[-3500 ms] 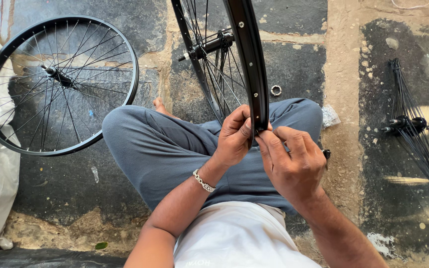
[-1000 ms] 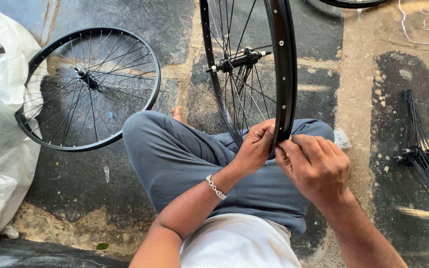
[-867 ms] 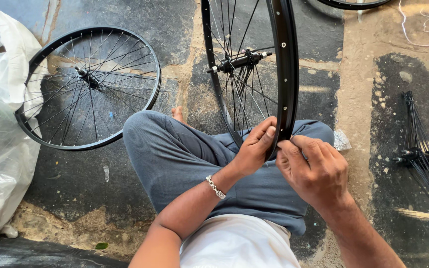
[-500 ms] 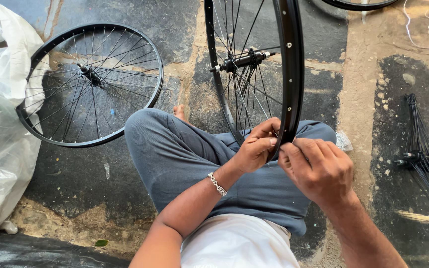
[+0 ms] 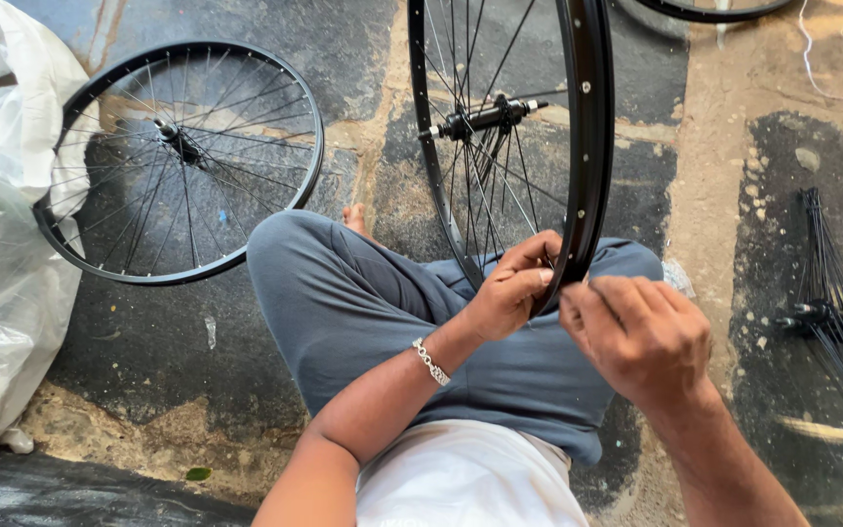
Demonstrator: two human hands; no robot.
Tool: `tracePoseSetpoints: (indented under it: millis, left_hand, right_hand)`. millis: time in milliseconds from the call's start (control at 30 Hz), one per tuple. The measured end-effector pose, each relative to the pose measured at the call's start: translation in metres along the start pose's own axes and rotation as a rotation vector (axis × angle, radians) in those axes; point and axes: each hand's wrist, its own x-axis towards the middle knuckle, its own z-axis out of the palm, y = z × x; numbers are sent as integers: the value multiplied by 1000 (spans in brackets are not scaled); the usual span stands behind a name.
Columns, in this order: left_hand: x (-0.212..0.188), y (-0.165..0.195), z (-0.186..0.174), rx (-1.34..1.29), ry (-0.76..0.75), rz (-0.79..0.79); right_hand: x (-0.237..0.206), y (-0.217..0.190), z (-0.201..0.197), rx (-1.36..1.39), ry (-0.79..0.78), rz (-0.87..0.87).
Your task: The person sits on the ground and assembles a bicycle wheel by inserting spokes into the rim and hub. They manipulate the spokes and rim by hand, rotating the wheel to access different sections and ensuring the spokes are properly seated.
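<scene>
Upright wheel rim (image 5: 592,146) | left hand (image 5: 509,288) pinches its lower edge | right hand (image 5: 641,332) closed beside, touching

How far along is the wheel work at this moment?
Looks done: the upright wheel already has spokes running from hub to rim, and a second spoked wheel lies flat on the floor. In hand: the left hand and right hand pinch at the rim's lowest part, over the lap. Possibly left: a loose hub with unlaced spokes lies on the right.
</scene>
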Motion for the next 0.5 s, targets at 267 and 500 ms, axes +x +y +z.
tracePoseSetpoints:
  millis: [267,500]
  left_hand:
    - [1,-3,-1,49,-1,13]
    - [1,-8,-3,12,17,1]
  right_hand:
    - [-9,8,18,-14,27,-19]
    - [-13,10,15,32,38,-51]
